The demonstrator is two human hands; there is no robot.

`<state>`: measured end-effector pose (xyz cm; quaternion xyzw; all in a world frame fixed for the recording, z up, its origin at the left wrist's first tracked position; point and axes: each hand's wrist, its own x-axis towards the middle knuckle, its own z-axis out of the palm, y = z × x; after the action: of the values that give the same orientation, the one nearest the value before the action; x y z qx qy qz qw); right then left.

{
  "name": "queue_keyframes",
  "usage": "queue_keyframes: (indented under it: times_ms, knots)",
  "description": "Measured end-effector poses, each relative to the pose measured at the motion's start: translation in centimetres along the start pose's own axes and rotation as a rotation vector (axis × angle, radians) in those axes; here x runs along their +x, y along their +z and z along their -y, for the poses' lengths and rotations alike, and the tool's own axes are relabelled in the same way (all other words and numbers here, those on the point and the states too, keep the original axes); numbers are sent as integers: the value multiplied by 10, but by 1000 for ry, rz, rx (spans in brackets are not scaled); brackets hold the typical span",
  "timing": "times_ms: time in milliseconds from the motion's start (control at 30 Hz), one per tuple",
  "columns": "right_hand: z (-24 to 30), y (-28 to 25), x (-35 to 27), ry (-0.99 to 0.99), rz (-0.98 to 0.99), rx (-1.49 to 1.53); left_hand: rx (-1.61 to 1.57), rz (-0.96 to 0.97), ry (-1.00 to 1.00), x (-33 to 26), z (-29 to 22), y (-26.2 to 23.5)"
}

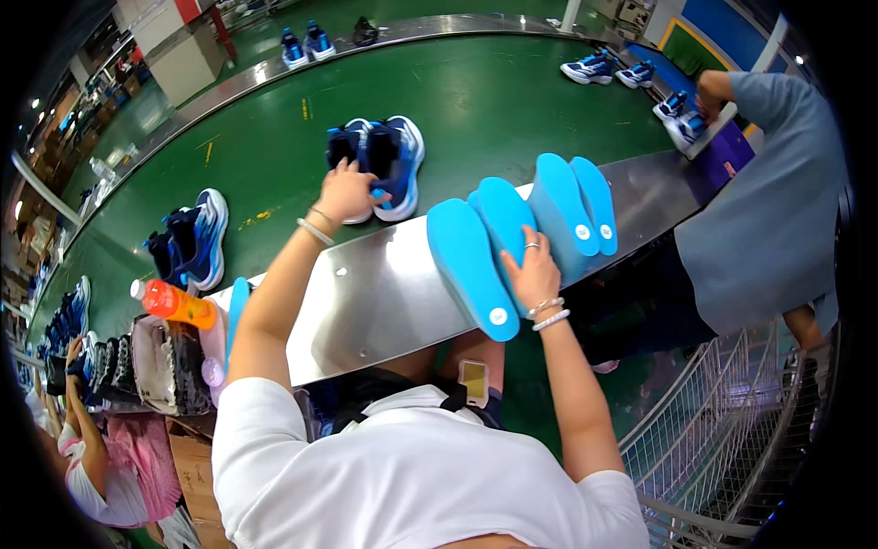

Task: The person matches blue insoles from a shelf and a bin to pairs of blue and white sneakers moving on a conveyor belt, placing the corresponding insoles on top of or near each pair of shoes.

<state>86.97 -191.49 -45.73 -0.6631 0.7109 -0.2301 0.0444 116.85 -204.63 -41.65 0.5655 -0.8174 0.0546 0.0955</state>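
Observation:
A pair of navy and blue sneakers [398, 169] with white soles stands on the green belt in front of me. My left hand [346, 194] reaches over the near end of this pair, touching it with fingers apart. Bright blue insoles [471, 265] lie in stacks on the metal ledge, each with a round white sticker at the heel. Spread across the middle stack is my right hand [533, 273], its fingers and thumb apart on the top insole [505, 212]. Further right are more insoles [560, 206], touched by neither hand.
Another sneaker pair [192, 240] stands left on the belt [274, 137]. Beside my left arm are an orange drink bottle [178, 304] and an open bin [165, 366]. At right, a co-worker in grey [768, 210] handles shoes near a purple box [722, 160]; a wire rack [713, 412] stands below.

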Motion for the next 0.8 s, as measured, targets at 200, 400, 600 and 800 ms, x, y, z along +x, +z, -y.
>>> queue_keyframes:
  times_ms: [200, 400, 600, 800]
  knots:
    - [8, -19, 30, 121, 317, -239, -320, -108, -65, -1, -26, 21]
    - [36, -51, 22, -29, 172, -474, -529, 15, 3, 11, -18, 41]
    - [90, -106, 33, -132, 253, -136, -576, -188, -103, 33, 7, 16]
    - [113, -52, 121, -175, 761, 610, -609, -139, -34, 79, 38, 50]
